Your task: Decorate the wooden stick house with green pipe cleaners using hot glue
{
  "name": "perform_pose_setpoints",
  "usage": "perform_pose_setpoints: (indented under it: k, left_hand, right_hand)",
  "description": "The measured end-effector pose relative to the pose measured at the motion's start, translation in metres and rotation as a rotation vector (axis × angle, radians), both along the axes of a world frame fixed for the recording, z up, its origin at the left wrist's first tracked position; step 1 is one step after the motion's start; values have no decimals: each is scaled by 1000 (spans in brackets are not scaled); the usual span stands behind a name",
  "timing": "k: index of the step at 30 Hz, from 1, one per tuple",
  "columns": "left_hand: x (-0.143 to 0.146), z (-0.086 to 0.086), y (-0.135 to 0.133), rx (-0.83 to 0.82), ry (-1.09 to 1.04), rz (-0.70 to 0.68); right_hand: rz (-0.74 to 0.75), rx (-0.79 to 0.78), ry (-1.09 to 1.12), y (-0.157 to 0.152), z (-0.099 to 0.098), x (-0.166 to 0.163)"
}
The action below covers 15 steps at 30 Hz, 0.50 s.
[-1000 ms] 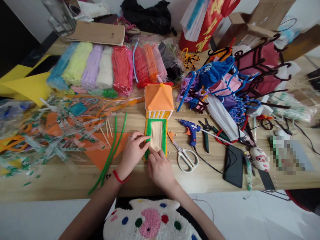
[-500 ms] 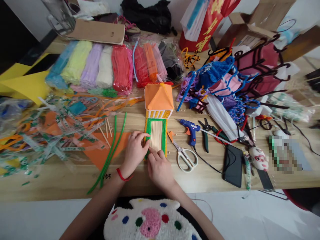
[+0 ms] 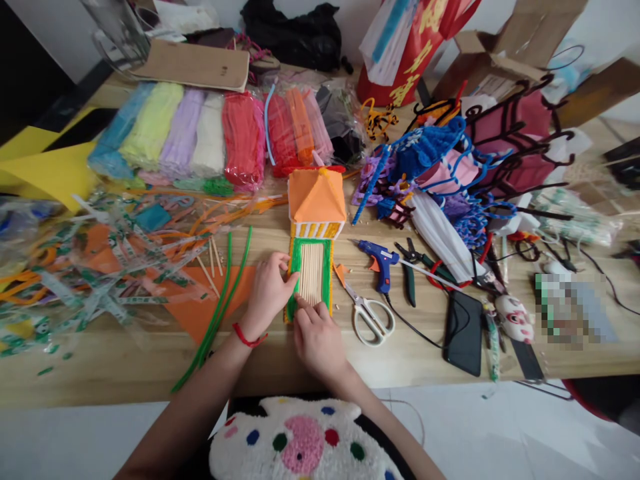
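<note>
A small model house (image 3: 317, 200) with an orange peaked roof stands at mid-table, its front striped white and yellow. From its front a flat panel (image 3: 325, 273) extends toward me, with a fuzzy green border, an outer yellow-orange edge and a row of thin wooden sticks (image 3: 312, 270) inside. My left hand (image 3: 273, 287) is at the panel's left edge, thumb on the green border and apart from the index finger. My right hand (image 3: 319, 337) is bent over the panel's near end, its fingers close together and pressed on the border and stick ends. Its thumb is mostly hidden.
Right of the panel lie scissors (image 3: 374, 321), a blue glue gun (image 3: 383, 260), pliers (image 3: 410, 277) and a phone (image 3: 464, 332). Green chenille stems (image 3: 215, 320) lie left, beside tangled wrappers (image 3: 100, 267). Bagged coloured stems (image 3: 177, 133) and finished craft pieces (image 3: 440, 160) fill the back.
My left thumb has opened away from the index finger, and the left hand has shifted slightly up. My right hand stays at the panel's near end, its index finger slightly higher.
</note>
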<state>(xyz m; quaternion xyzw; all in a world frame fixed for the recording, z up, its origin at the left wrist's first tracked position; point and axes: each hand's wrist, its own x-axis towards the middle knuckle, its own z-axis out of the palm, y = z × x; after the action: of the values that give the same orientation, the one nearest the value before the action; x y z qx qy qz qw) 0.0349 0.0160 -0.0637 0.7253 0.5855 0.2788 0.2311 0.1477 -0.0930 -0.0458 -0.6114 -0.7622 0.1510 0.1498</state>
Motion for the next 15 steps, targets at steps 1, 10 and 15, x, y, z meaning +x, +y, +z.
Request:
perform_pose_setpoints:
  k: [1,10,15]
  left_hand:
    - [0,0,2,-3,-6,1]
    - [-2,0,5,21,-4,-54]
    - [-10,6,-10,34,12,-72]
  right_hand:
    - [3,-2,-5,0,0,0]
    - [-2,5,-9,0,0,0]
    - [-6,7,9,0,0,1]
